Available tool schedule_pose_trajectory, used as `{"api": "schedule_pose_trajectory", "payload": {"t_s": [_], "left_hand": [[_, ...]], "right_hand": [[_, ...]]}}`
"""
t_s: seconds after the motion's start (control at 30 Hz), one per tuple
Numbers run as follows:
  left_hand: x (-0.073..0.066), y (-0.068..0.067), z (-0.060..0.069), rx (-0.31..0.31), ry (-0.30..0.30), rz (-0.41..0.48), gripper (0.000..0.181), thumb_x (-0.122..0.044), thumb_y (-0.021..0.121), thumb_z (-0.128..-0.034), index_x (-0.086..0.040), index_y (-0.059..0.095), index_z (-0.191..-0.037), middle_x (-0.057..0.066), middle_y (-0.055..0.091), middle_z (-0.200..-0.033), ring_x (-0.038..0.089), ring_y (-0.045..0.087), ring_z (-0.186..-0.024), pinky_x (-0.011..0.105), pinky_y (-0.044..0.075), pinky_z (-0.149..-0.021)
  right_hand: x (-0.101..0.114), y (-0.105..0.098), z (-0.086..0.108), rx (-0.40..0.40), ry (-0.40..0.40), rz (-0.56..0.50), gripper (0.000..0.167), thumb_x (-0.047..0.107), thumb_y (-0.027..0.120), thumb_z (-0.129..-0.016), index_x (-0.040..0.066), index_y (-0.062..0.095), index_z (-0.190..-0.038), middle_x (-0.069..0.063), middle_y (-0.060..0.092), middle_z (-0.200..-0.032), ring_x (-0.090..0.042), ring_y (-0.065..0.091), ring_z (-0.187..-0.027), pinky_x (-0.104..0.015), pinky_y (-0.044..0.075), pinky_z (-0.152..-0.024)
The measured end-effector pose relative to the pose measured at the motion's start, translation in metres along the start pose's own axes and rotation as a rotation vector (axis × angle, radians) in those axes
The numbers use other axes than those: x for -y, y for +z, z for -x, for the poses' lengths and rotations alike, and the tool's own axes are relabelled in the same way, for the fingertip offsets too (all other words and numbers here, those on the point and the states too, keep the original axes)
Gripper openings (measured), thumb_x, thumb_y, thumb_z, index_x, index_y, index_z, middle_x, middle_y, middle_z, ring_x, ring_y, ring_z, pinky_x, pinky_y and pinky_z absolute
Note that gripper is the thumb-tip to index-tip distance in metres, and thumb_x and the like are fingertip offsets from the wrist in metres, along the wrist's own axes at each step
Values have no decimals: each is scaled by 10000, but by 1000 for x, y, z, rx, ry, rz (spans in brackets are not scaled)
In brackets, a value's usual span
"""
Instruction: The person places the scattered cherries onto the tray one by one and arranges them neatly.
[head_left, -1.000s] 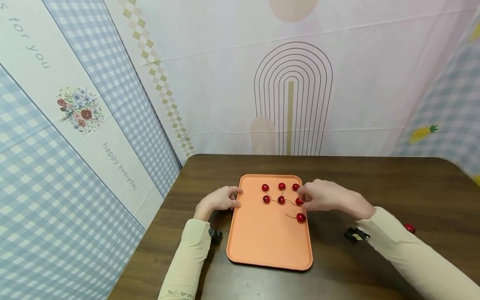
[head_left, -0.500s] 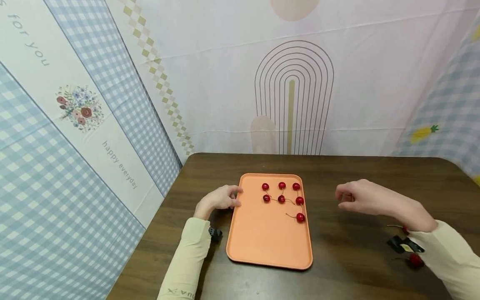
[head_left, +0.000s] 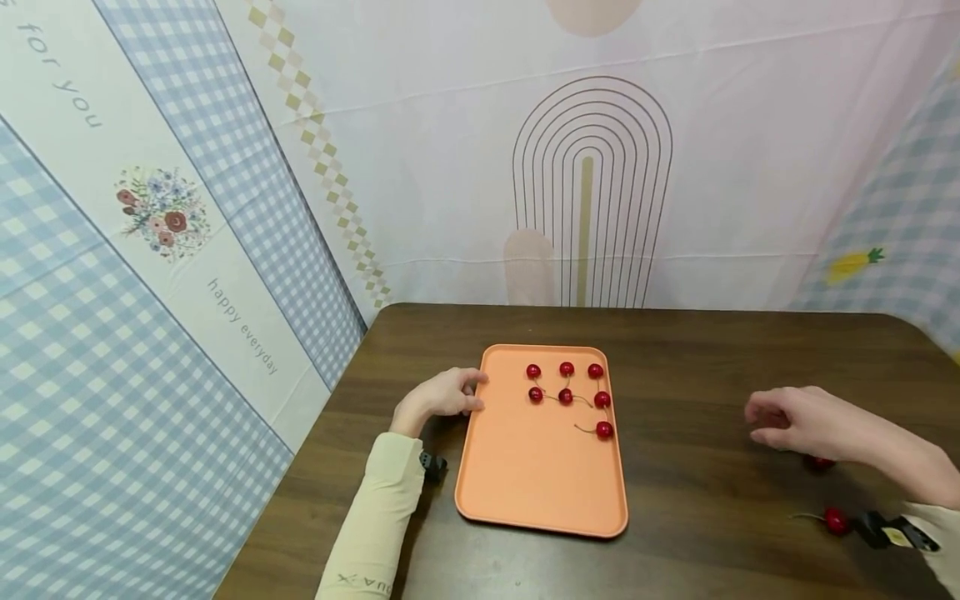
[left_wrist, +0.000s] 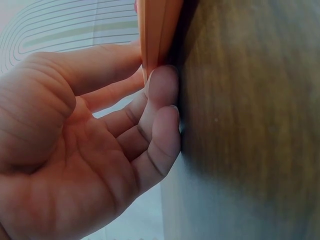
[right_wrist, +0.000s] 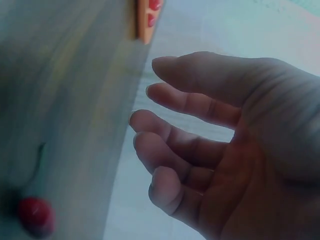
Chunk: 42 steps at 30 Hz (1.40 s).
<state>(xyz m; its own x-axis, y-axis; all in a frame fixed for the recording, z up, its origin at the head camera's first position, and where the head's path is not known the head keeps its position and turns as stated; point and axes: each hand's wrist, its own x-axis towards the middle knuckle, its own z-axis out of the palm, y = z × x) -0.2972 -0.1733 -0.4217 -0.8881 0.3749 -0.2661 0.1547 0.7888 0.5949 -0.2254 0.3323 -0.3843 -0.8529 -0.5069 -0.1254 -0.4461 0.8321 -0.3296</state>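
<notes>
An orange tray (head_left: 540, 475) lies on the brown table. Several red cherries with stems sit in its upper and right part, among them a cherry (head_left: 603, 431) lowest at the right rim. My left hand (head_left: 442, 395) grips the tray's left rim, thumb and fingers on either side of it in the left wrist view. To the right of the tray, my right hand (head_left: 813, 422) hovers over the table with loosely bent fingers and nothing between them. Beneath it shows a partly hidden cherry (head_left: 819, 463). Another cherry (head_left: 836, 522) lies nearer me, by the right wrist.
The wooden table (head_left: 697, 358) reaches back to a patterned cloth (head_left: 735, 167) hanging upright behind it. A blue checked cloth (head_left: 82, 350) hangs along the left side. A black wrist device (head_left: 896, 533) sits close to the nearer loose cherry.
My right hand has let go of a cherry at the tray's right rim and moved right, over the loose cherries. My left hand keeps its place on the tray.
</notes>
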Motion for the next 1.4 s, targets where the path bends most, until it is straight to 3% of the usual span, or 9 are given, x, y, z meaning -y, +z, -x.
{"api": "schedule_pose_trajectory", "payload": {"t_s": [0.3, 0.7, 1.03, 1.2, 1.4], "left_hand": [[-1, -2, -1, 7, 1, -3, 480, -170, 683, -926, -131, 543, -1384, 44, 592, -795, 155, 534, -629, 264, 426, -590], [-3, -2, -1, -2, 1, -7, 485, -164, 680, -928, -125, 539, -1390, 36, 587, -783, 146, 533, -622, 255, 423, -579], [-2, -2, 2, 7, 3, -21, 481, -181, 671, -934, -132, 535, -1393, 47, 589, -802, 158, 530, -633, 269, 423, -587], [-2, -1, 1, 5, 31, -9, 482, -164, 672, -932, -111, 536, -1391, 47, 591, -796, 151, 527, -631, 261, 420, -588], [-2, -1, 2, 4, 20, -19, 475, -171, 670, -936, -121, 539, -1390, 45, 601, -809, 151, 531, -636, 261, 422, -590]], "right_hand": [[-37, 8, 7, 78, 101, -32, 126, 170, 716, -864, 138, 632, -953, 52, 595, -826, -30, 464, -627, -252, 394, -550], [-54, 19, 6, 113, 146, -28, 164, 72, 679, -832, 144, 538, -786, 27, 463, -687, -79, 421, -578, -248, 331, -546], [-57, 22, 7, 152, 176, -76, 159, 48, 632, -828, 131, 523, -747, 20, 468, -652, -92, 428, -560, -253, 331, -541], [-51, 15, 10, 92, 137, -73, 169, 50, 634, -830, 137, 508, -757, 35, 456, -663, -54, 397, -548, -244, 320, -528], [-31, 3, 4, 19, 65, -63, 190, 41, 634, -830, 159, 502, -762, 64, 454, -667, -21, 389, -559, -233, 320, -534]]}}
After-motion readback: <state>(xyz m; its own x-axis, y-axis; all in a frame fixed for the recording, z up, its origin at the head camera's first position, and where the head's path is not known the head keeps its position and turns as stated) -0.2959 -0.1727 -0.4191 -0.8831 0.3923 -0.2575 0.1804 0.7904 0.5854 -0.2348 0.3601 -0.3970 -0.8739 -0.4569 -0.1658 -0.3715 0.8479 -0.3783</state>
